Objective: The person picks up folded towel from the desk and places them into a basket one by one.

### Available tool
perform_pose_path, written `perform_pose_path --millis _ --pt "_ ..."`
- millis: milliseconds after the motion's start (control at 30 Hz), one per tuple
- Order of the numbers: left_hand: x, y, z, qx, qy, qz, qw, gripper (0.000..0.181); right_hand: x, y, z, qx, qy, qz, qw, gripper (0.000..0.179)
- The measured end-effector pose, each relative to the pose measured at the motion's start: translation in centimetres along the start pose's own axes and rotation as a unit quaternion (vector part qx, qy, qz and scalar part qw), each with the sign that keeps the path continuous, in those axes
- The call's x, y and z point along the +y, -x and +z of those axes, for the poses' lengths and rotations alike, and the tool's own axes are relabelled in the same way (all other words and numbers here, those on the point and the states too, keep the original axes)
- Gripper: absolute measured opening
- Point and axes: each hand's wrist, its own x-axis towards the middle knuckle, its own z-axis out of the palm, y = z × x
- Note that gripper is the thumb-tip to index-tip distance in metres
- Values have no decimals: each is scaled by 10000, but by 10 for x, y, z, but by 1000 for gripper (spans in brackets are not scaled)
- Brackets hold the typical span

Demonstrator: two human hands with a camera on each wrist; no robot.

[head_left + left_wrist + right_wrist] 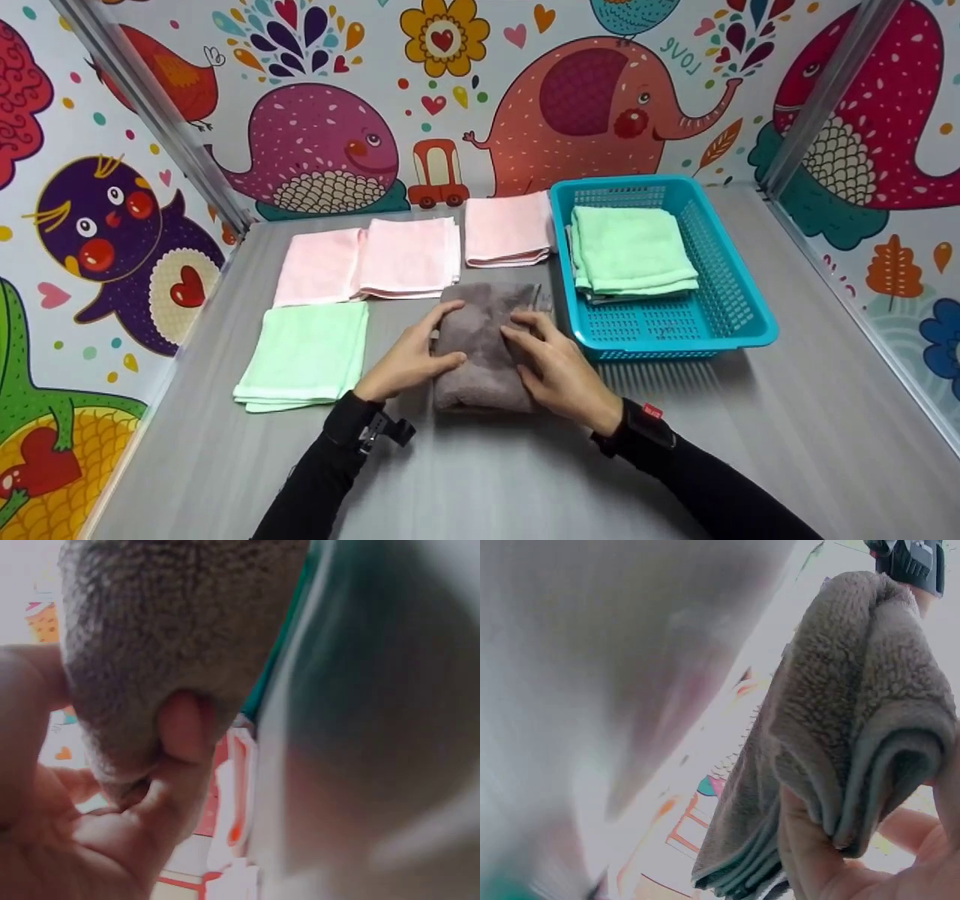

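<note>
A folded grey-brown plush towel lies in the middle of the table in the head view. My left hand grips its left side, and the left wrist view shows the thumb pressed into the pile with other fingers across the cloth. On the right side, my right hand holds the towel with bent fingers over its top. Thick folded layers of the towel show between thumb and fingers in the right wrist view.
A turquoise basket at the right holds folded green towels. Along the back lie folded pink towels, one beside the basket. Another folded green towel lies at left. Patterned walls border the table.
</note>
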Motion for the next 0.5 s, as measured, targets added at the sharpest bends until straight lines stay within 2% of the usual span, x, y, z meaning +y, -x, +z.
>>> perform_pose_path --millis 200,500 --pt "17 4 -7 101 106 230 9996 79 -5 -5 -16 366 -166 -304 9987 57" --pt "23 2 -3 496 359 592 9964 79 -4 -12 -30 342 -158 -407 9985 56"
